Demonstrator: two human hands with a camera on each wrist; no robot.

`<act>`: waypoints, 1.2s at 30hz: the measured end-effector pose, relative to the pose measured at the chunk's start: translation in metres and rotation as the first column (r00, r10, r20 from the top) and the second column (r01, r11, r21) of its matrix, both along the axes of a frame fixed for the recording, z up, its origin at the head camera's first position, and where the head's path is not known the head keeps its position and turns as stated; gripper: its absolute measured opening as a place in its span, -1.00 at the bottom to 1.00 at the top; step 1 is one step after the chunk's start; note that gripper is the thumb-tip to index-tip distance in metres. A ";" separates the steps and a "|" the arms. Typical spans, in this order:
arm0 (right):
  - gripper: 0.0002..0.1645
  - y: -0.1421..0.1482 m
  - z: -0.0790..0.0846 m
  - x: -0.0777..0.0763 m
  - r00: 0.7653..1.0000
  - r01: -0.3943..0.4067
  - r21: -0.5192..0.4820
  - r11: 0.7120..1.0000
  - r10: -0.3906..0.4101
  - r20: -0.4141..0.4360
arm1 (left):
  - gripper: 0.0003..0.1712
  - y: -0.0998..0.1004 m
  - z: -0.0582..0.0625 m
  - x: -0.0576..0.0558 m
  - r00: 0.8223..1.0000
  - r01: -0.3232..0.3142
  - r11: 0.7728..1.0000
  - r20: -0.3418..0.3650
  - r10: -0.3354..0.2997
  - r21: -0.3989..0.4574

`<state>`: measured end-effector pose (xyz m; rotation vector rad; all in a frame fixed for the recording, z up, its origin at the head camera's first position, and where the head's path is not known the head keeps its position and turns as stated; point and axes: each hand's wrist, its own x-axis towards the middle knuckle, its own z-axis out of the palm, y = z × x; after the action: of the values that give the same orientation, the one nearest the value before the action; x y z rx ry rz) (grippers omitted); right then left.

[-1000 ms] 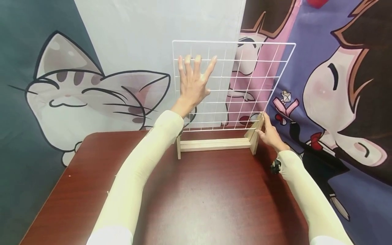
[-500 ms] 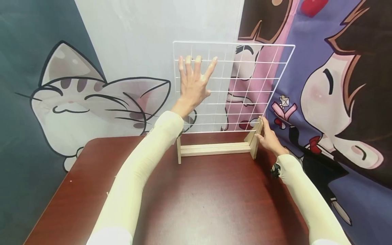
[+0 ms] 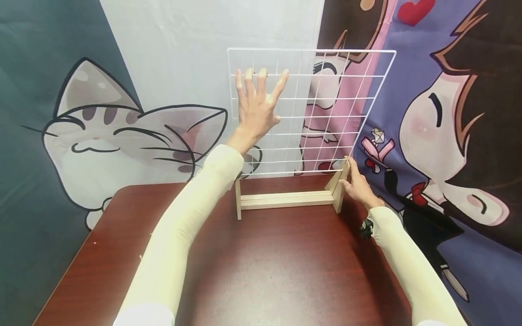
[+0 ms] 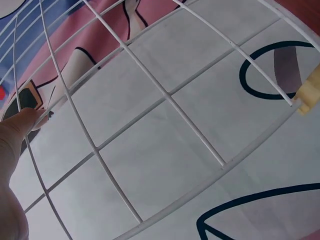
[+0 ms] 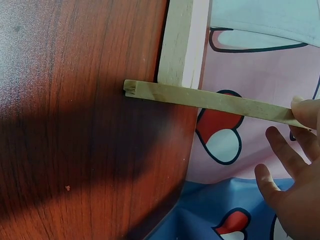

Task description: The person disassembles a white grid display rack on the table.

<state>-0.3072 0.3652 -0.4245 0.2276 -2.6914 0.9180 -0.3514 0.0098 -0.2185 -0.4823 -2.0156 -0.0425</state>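
Observation:
A white wire grid panel stands above a pale wooden stand with a crossbar and end legs. My left hand reaches across the panel's left half, fingers spread, and its bent fingertips hook the second wire from the top. In the left wrist view, the left thumb lies against a wire of the panel. My right hand pinches the upper end of the stand's right leg. In the right wrist view, thumb and fingers of the right hand meet at the end of that leg.
The stand is on a reddish-brown tabletop, near its back edge. A cartoon-printed cloth hangs close behind and to the right. Small pale scraps lie on the left part of the table.
The panel has risen slightly and tilted a little, its lower wire further from the crossbar, with my left hand moving along. My right hand keeps its hold on the leg. The head view has shifted slightly.

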 end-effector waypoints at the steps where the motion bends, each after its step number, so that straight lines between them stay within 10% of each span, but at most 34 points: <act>1: 0.05 0.000 0.001 0.000 1.000 0.004 0.004 1.000 -0.004 0.004 | 0.30 -0.001 0.002 0.001 1.000 -0.001 1.000 0.002 0.001 0.003; 36: 0.01 -0.001 -0.003 -0.002 0.996 -0.034 0.003 0.999 0.035 -0.078 | 0.29 -0.021 0.062 0.023 0.999 -0.002 0.999 -0.033 0.003 0.053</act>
<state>-0.3089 0.3643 -0.4277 0.3050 -2.6245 0.8974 -0.3289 -0.0116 -0.1566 -0.4444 -1.9776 -0.0854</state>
